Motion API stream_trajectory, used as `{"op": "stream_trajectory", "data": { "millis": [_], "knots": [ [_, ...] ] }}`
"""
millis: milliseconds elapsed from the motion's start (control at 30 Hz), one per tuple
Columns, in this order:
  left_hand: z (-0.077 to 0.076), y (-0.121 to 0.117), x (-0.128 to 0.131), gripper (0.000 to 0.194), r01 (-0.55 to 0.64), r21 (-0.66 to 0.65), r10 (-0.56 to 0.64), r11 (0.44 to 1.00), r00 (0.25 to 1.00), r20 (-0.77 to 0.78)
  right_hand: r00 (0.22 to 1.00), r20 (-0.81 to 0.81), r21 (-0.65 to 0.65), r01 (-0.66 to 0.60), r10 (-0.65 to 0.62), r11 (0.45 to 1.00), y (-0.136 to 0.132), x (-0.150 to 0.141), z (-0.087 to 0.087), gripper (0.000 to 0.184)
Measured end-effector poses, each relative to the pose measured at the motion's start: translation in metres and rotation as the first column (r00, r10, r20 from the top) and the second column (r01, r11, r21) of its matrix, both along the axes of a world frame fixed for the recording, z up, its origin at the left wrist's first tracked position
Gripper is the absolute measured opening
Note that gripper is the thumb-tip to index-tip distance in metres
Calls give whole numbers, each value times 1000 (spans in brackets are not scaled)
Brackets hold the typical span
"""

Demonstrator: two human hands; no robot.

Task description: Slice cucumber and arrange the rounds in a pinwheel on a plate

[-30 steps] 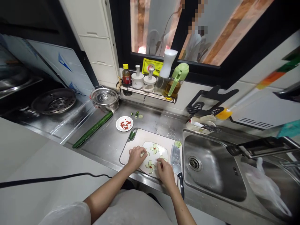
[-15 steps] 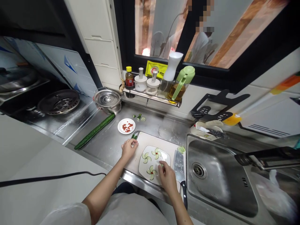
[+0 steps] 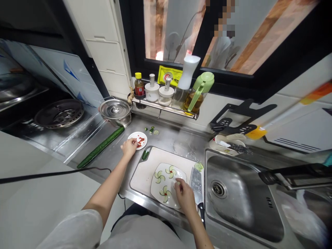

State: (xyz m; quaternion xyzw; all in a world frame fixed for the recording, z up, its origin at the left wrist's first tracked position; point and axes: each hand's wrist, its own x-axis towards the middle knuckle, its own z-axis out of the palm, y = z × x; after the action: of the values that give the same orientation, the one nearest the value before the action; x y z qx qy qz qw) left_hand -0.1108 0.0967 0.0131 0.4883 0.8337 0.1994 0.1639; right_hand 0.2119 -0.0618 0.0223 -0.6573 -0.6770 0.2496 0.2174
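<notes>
My left hand [image 3: 129, 148] reaches over the near-left rim of a small white plate [image 3: 144, 145], its fingertips pinched beside the chopped red bits [image 3: 140, 140]. Whatever is in that pinch is too small to make out. Curled over the right side of a larger white plate [image 3: 155, 192] is my right hand [image 3: 185, 195]; its thumb and forefinger are close together and hide what lies under them. Thin cucumber slices [image 3: 159, 177] form pinwheels on this plate, some with red centres. The plate rests on a cutting board [image 3: 140, 174], left of a cleaver [image 3: 196, 183].
A whole cucumber [image 3: 101, 147] lies on the steel counter at left, near a lidded pot [image 3: 115, 109]. Cucumber ends [image 3: 151, 130] sit behind the board. To the right is a sink [image 3: 230, 193]. A seasoning rack [image 3: 166, 105] hangs at the back.
My left hand has moved left and away from me, from the board's left side to the small plate of red bits. My right hand stays over the larger plate. The view has shifted slightly.
</notes>
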Motion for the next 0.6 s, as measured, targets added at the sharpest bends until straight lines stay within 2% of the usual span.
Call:
{"op": "stream_trajectory", "data": {
  "millis": [233,400,600],
  "knots": [
    [-8,33,-3,22,5,-173,-22,985,995,-97,1000,0,-22,-14,14,1000,6,1,0,44],
    [-14,40,-2,23,49,-231,-82,972,987,-136,1000,0,-29,0,0,1000,6,1,0,43],
    [-15,45,-2,20,81,-265,-128,961,978,-166,1000,5,-51,22,-22,998,4,3,0,42]
  ]
}}
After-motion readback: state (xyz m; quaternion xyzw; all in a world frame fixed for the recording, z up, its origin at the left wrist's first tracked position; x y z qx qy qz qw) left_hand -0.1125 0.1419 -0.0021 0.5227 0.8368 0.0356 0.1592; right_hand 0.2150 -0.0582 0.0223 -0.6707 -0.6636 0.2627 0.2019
